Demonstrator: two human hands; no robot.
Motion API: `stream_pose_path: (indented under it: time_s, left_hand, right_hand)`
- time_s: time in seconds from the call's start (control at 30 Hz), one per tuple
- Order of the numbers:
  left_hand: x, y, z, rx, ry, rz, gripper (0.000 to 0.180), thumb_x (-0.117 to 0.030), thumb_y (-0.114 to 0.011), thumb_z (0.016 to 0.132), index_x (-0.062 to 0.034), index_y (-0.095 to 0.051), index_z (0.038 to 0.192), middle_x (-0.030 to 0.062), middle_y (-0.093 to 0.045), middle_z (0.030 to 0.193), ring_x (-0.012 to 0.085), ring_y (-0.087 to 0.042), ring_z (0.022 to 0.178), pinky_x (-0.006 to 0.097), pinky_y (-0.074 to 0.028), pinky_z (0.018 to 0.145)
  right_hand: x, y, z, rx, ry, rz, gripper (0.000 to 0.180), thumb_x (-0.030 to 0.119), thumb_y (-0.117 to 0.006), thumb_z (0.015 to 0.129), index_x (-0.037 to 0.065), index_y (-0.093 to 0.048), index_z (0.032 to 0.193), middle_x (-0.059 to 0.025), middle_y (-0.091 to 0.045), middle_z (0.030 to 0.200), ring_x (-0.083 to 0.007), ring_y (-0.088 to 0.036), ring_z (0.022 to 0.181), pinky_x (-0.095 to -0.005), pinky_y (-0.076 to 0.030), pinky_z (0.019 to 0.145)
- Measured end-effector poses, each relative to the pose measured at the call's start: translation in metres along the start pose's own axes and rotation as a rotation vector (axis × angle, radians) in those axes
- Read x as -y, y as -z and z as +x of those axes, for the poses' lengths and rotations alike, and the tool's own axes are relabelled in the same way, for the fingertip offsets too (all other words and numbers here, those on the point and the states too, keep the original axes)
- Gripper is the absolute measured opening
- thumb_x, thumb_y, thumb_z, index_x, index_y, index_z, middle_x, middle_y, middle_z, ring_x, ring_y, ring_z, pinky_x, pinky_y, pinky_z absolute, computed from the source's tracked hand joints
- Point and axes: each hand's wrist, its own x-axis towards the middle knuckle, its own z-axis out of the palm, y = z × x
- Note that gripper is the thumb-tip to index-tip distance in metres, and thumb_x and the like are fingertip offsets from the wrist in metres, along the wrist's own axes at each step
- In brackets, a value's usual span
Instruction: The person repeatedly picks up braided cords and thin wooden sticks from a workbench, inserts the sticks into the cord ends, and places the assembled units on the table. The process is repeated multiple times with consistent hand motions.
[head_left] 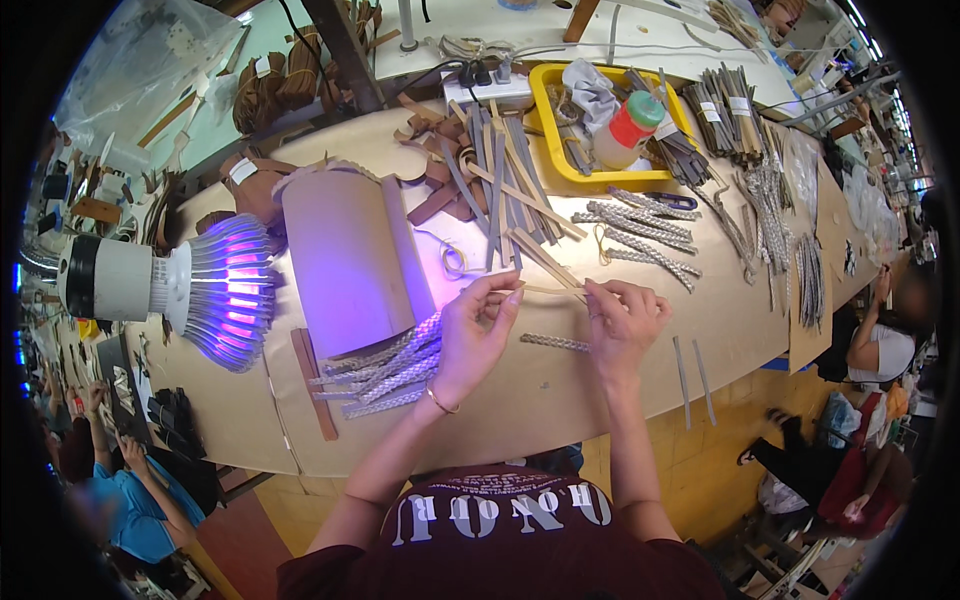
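Observation:
A thin tan strip (552, 291), apparently leather, stretches level between my two hands above the table. My left hand (476, 335) pinches one end between thumb and fingertips. At the other end my right hand (622, 322) has its fingers closed on the strip. Just below lies a short grey braided strap (553, 342), its right end hidden by my right hand. Beside my left wrist rests a bundle of pale braided straps (385, 372). Loose tan and grey strips (500, 180) are heaped beyond my hands.
A lit lamp (230, 290) shines purple at the left, near a curved brown form (345, 260). A yellow tray (600, 183) holds a green-capped bottle (630, 130). More braided straps (640, 235) lie to its front. Two grey strips (682, 385) overhang the near edge. Other people sit nearby.

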Motion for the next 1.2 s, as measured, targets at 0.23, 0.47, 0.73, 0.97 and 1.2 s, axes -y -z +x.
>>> stream_pose_path:
  time_s: [0.23,0.47,0.73,0.97,1.2]
  left_hand:
    - [-0.018,-0.012,0.001,-0.336,-0.166,-0.416,0.038,-0.009,-0.065,0.095,0.0048,-0.055,0.129,0.0096,-0.064,0.117,0.0142,-0.066,0.093,0.025,-0.052,0.075]
    - [-0.04,-0.003,-0.017,-0.111,-0.051,-0.397,0.031,-0.002,-0.066,0.093,0.0055,-0.059,0.122,0.011,-0.065,0.11,0.0162,-0.068,0.084,0.027,-0.056,0.076]
    - [-0.053,0.011,-0.013,-0.061,-0.133,-0.418,0.024,-0.001,-0.065,0.093,0.0045,-0.063,0.116,0.0115,-0.068,0.106,0.0127,-0.067,0.081,0.025,-0.056,0.071]
    - [-0.055,0.015,-0.015,-0.105,-0.066,-0.423,0.021,0.0,-0.071,0.089,0.004,-0.066,0.109,0.0131,-0.071,0.1,0.0116,-0.066,0.072,0.025,-0.055,0.065]
    - [-0.053,0.013,-0.015,-0.078,-0.918,0.455,0.033,0.002,-0.076,0.075,-0.0015,-0.072,0.107,0.0135,-0.07,0.107,0.0187,-0.068,0.072,0.028,-0.054,0.06]
  right_hand:
    - [0.018,0.021,0.001,-0.211,-0.013,-0.054,0.034,0.011,-0.081,0.071,0.028,-0.077,0.1,0.011,-0.065,0.088,-0.0103,-0.051,0.07,-0.0332,-0.029,0.081]
    - [0.036,0.026,0.002,-0.215,0.09,0.022,0.036,0.006,-0.081,0.068,0.024,-0.077,0.099,0.0088,-0.066,0.086,-0.0106,-0.049,0.067,-0.0325,-0.031,0.079]
    - [0.049,0.026,0.01,0.102,0.105,0.417,0.034,0.009,-0.079,0.075,0.018,-0.075,0.107,0.0029,-0.066,0.089,-0.0131,-0.056,0.07,-0.0337,-0.034,0.082]
    - [0.065,0.047,0.019,0.266,-0.278,0.773,0.017,0.005,-0.075,0.082,0.004,-0.072,0.099,-0.007,-0.065,0.087,-0.0153,-0.059,0.076,-0.03,-0.046,0.074]
    - [0.08,0.096,0.026,0.352,-0.381,1.109,0.01,0.003,-0.069,0.088,-0.002,-0.069,0.096,-0.0069,-0.063,0.084,-0.0121,-0.057,0.074,-0.025,-0.046,0.07]
